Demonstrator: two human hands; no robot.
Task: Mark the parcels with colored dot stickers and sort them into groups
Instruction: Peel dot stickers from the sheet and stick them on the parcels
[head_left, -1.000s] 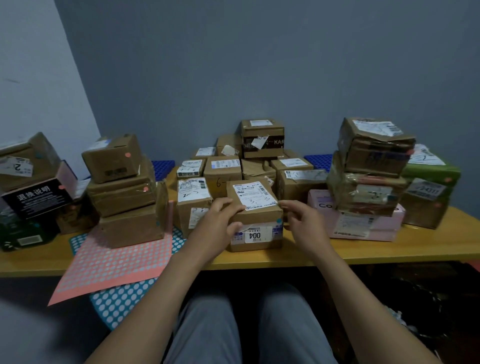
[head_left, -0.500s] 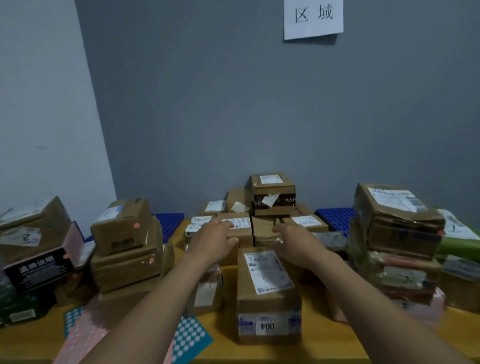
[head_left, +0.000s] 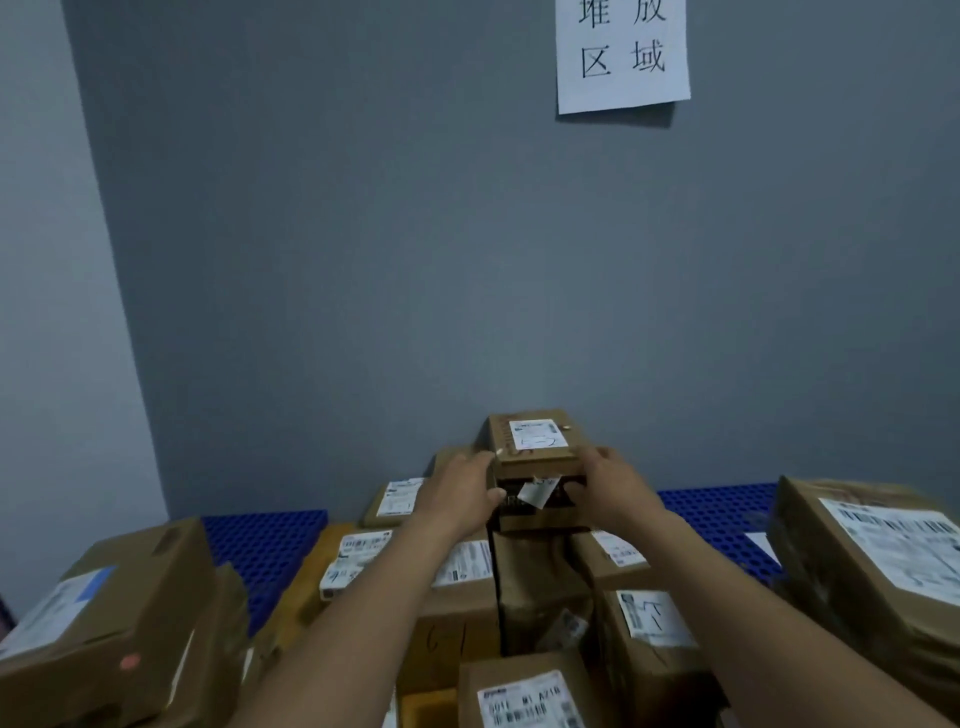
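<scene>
A small brown parcel with a white label on top sits highest on the pile at the back of the table, against the grey wall. My left hand presses its left side and my right hand clasps its right side. A loose white label flap hangs on its front between my hands. Below it lie several brown parcels with white labels, among them one marked "6". The parcel labelled 004 stands nearest me at the bottom edge.
A stack of brown parcels with a pink dot sticker stands on the left. A taller stack stands on the right. Blue perforated mats lie behind them. A paper sign hangs on the wall.
My view has tilted up and moved closer. Both hands left the 004 parcel, reached over the pile and took hold of the top parcel at the back.
</scene>
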